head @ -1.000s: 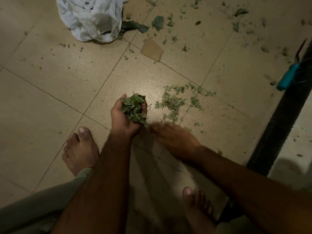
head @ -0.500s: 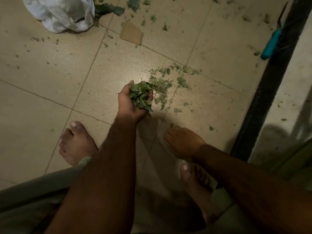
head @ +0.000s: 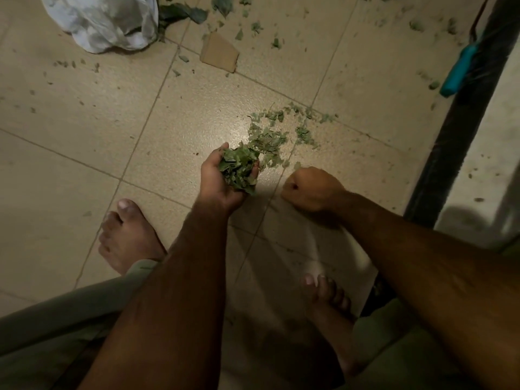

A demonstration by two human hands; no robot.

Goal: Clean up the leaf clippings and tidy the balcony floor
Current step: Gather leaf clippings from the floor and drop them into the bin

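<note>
My left hand is cupped around a bunch of green leaf clippings, held just above the beige tiled floor. To its right my right hand is closed in a fist close to the floor; whether anything is inside it stays hidden. A small heap of clippings lies on the tile just beyond both hands. More scattered bits lie farther back. A white plastic bag sits crumpled at the top left.
A piece of brown cardboard lies on the floor beside the bag. A teal-handled tool rests against a dark door track running down the right side. My two bare feet stand on the tiles below my hands.
My right hand has lifted off the floor and curled from a flat palm into a fist. The left hand still holds its clippings. The view has shifted a little.
</note>
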